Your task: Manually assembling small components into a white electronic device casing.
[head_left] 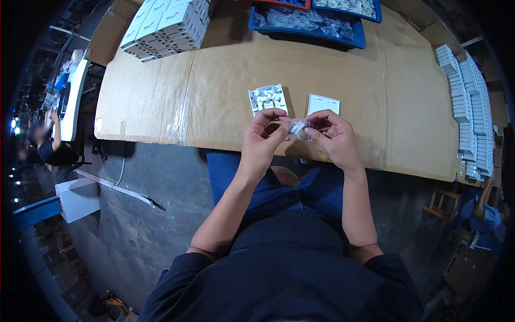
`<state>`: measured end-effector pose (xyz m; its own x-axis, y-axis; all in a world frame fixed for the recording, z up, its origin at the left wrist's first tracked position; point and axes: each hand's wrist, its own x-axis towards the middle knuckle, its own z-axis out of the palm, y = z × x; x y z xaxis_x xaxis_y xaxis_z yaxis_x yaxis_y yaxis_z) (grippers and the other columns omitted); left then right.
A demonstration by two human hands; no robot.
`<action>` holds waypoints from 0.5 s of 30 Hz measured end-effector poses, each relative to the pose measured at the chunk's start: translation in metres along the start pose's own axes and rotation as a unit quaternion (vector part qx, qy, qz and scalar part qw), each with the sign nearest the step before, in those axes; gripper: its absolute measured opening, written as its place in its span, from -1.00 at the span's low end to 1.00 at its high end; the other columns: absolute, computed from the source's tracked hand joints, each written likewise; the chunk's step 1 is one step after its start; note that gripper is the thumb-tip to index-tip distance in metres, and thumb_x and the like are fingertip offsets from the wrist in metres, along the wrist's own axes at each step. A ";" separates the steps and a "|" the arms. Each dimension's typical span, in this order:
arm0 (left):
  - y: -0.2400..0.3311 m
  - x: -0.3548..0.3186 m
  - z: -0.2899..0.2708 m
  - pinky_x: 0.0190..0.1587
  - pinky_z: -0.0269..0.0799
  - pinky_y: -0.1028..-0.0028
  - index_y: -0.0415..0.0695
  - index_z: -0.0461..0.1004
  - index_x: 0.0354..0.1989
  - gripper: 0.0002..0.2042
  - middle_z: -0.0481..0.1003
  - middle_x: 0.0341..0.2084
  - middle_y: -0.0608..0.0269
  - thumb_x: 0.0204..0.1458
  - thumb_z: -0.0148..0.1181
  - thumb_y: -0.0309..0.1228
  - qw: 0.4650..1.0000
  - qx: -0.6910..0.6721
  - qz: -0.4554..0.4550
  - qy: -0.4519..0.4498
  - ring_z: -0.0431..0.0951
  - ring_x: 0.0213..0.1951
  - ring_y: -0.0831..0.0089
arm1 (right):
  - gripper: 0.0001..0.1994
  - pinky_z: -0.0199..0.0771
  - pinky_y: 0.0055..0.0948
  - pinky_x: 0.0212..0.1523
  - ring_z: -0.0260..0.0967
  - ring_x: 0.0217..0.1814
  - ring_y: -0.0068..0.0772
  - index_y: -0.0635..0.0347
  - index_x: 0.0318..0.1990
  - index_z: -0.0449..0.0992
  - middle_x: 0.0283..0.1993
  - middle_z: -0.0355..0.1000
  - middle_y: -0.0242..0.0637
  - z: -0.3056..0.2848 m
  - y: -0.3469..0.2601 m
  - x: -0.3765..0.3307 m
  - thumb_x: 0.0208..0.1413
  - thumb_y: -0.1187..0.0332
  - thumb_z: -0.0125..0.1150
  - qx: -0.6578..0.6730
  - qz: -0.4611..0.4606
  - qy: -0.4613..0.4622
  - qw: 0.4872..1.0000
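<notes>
Between my two hands, just above the table's near edge, is a small clear plastic bag (298,127) with small whitish parts inside. My left hand (263,137) pinches its left side between thumb and fingers. The right side is pinched by my right hand (333,137) in the same way. Just beyond my left hand lies an open white box (268,99) with a grey and white patterned inside and a dark curved piece. A flat white square box or lid (324,103) lies beyond my right hand, partly covered by my fingers.
Cardboard covers the table (225,102). Stacked white boxes (166,27) stand at the far left. A blue tray of clear bags (306,24) sits at the back, beside another blue tray (348,6). More stacked boxes (466,102) line the right. People work at both sides.
</notes>
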<state>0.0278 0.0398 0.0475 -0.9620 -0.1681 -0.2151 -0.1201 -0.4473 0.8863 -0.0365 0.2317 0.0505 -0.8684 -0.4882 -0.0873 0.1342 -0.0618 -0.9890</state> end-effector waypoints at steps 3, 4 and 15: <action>-0.005 0.002 -0.003 -0.07 0.54 0.50 -0.24 0.47 0.03 -0.76 0.54 -0.18 0.31 0.23 0.30 -0.52 1.000 0.001 0.024 0.009 0.56 -0.17 0.58 | -0.80 0.55 -0.58 -0.02 0.50 -0.08 -0.61 0.31 -0.01 0.55 -0.15 0.53 -0.36 0.001 0.000 0.000 0.22 0.61 0.31 0.004 0.003 -0.008 1.000; -0.005 0.002 -0.004 -0.07 0.54 0.50 -0.24 0.46 0.05 -0.74 0.54 -0.19 0.32 0.22 0.30 -0.53 0.999 0.006 0.037 0.008 0.55 -0.16 0.59 | -0.80 0.55 -0.58 -0.02 0.50 -0.08 -0.61 0.31 -0.01 0.55 -0.15 0.53 -0.36 0.001 0.000 0.000 0.22 0.61 0.31 0.004 0.003 -0.008 1.000; -0.001 0.000 -0.001 0.04 0.49 0.55 -0.26 0.48 0.10 -0.68 0.56 -0.14 0.30 0.17 0.33 -0.60 1.000 0.010 0.001 -0.023 0.56 -0.12 0.58 | -0.79 0.57 -0.59 -0.04 0.51 -0.08 -0.62 0.37 0.00 0.54 -0.10 0.54 -0.33 0.002 0.004 0.001 0.23 0.66 0.26 0.023 -0.010 0.031 0.999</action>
<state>0.0282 0.0397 0.0462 -0.9725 -0.1278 -0.1945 -0.1224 -0.4301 0.8944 -0.0357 0.2289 0.0466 -0.8983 -0.4326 -0.0770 0.1380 -0.1112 -0.9842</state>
